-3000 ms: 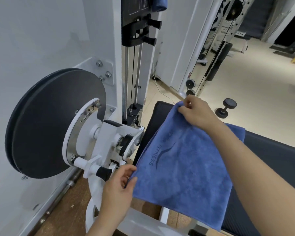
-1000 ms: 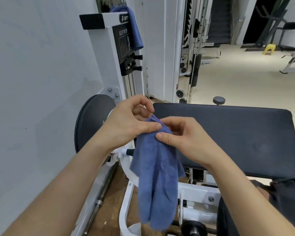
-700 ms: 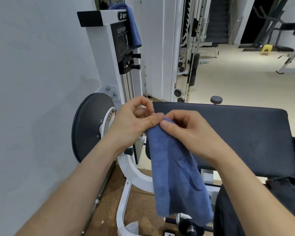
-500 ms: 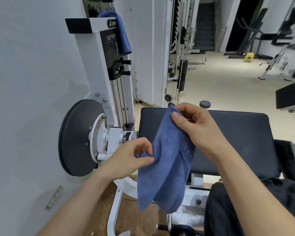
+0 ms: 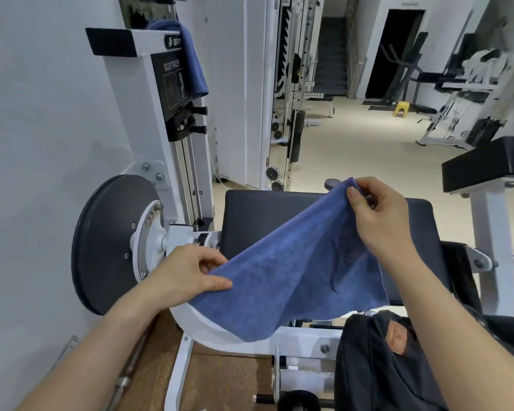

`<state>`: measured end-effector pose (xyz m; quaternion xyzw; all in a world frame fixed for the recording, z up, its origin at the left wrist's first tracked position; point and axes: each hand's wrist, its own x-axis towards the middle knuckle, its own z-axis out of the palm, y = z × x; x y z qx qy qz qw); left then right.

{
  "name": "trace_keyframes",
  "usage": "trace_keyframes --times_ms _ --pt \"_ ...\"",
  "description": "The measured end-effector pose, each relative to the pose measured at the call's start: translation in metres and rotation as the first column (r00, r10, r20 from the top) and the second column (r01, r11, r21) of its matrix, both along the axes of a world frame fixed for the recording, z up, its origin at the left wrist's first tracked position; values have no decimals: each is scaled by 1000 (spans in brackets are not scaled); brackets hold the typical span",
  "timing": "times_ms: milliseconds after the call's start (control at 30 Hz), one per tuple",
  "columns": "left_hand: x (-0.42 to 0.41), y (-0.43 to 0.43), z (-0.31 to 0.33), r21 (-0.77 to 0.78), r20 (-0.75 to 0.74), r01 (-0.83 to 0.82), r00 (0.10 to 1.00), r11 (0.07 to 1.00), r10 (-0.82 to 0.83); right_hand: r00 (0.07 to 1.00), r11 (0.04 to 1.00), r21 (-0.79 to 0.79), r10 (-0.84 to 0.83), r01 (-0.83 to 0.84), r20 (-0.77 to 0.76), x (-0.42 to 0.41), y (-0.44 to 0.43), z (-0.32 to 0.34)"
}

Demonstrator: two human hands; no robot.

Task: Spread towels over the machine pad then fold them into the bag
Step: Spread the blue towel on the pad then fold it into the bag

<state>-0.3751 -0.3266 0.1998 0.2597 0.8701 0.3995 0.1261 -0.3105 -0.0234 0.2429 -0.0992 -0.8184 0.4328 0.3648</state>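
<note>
A blue towel (image 5: 282, 280) hangs stretched between my two hands in front of the black machine pad (image 5: 264, 215). My left hand (image 5: 187, 277) pinches its lower left corner, near the machine's white pivot. My right hand (image 5: 377, 215) pinches the upper right corner, raised over the pad. The towel's middle sags and covers part of the pad's front. A black bag (image 5: 389, 366) with a brown leather tag sits at the lower right, just below the towel's hem. A second blue towel (image 5: 193, 60) is draped over the top of the weight stack housing.
A dark round disc (image 5: 107, 244) on the white machine frame stands to the left, against the white wall. Another black pad (image 5: 487, 164) on a white post is at the right. Beige gym floor with racks and a yellow stool (image 5: 401, 108) lies behind.
My hands have drawn apart: the left went down and left, the right went up and right. The bunched towel has opened into a wide sheet in front of the pad.
</note>
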Motion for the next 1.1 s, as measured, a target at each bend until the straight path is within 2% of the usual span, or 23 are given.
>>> trace_keyframes --times_ms 33,100,167,233,300,367,600,733,900,1000,1100 --pt "-3 -1 1 -62 -36 0 999 998 -2 1000 1000 10 -18 18 -3 2 6 2" --pt "-8 -1 4 -45 -96 -79 993 996 75 998 999 1 -53 53 -21 8 19 6" --pt "-15 1 7 107 -94 -177 978 978 188 996 997 -11 -83 82 -25 16 32 12" --pt "-20 9 12 248 -87 -246 958 937 275 994 993 46 -109 108 13 26 47 16" --pt "-24 21 17 350 -120 -277 934 895 336 989 985 119 -131 122 65 34 59 18" --pt "-28 33 23 435 -144 -279 917 856 372 991 987 120 -118 109 70 41 72 23" --pt "-64 94 40 592 -123 -274 899 758 421 997 987 -153 49 -41 52 22 127 36" --pt "-123 142 15 516 -40 -374 888 770 458 979 988 -154 29 2 200 -36 176 0" --pt "-203 198 -57 201 -4 -509 854 837 521 894 984 -135 -43 114 446 -125 215 -84" --pt "-229 220 -77 55 -145 -550 821 833 552 870 991 -62 -76 122 487 -164 228 -120" --pt "-242 231 -79 12 -239 -578 791 816 564 864 989 -2 -131 151 486 -188 233 -133"
